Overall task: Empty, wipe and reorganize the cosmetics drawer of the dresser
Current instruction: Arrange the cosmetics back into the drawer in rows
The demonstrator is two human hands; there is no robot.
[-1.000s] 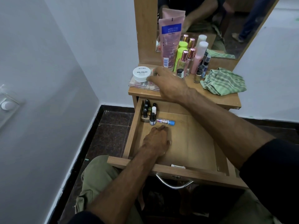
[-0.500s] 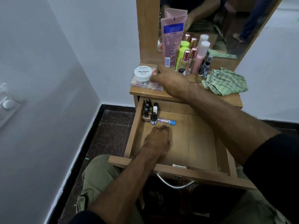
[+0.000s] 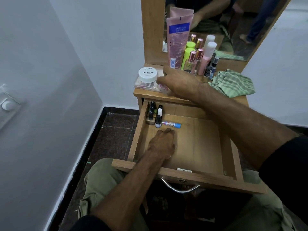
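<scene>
The right hand (image 3: 181,82) has crept left onto the clear case (image 3: 146,85) at the dresser top's left edge, grip hidden; restocking continues. The left hand (image 3: 162,144) lies flat in the drawer (image 3: 200,147).

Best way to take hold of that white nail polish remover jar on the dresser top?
Grip the white jar around its round side wall, from above, thumb and fingers on opposite sides. It stands upright on a clear flat box, its wide lid facing up, with the right hand just beside it.

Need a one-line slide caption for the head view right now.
Left hand rests flat in the open drawer; right hand reaches the clear box on the dresser top.
</scene>
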